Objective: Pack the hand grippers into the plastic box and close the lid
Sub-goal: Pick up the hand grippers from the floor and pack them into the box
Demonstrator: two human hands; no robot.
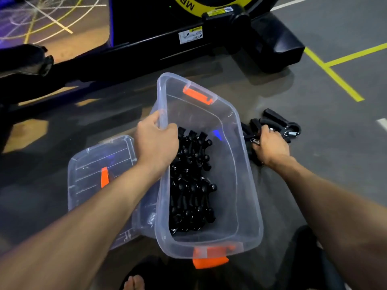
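A black exercise machine (209, 38) stood across the far side of the grey floor (335, 91), which carried yellow lines. Nearer, in the middle, the clear plastic box (247, 185) sat tipped toward the left, its far orange latch (196, 95) and near orange latch (209, 260) hanging open. The clear lid (100, 174) lay flat on the floor just left of the box, partly under it. The left hand (156, 143) was closed over the box's left rim, fingers curled inside the wall, steadying it. A row of packed hand grippers (190, 185) lay heaped along the box's left side, leaving the right half bare. On the floor just right of the box lay the loose hand grippers (276, 124), and the right hand (270, 145) was closed around several of them. These looked stiff and fairly weighty, with steel springs and ridged handles that should not slip; taking them by the handles in a bunch seemed soundest, since the springs could snag one another. The thin box wall would likely flex under a hard squeeze.
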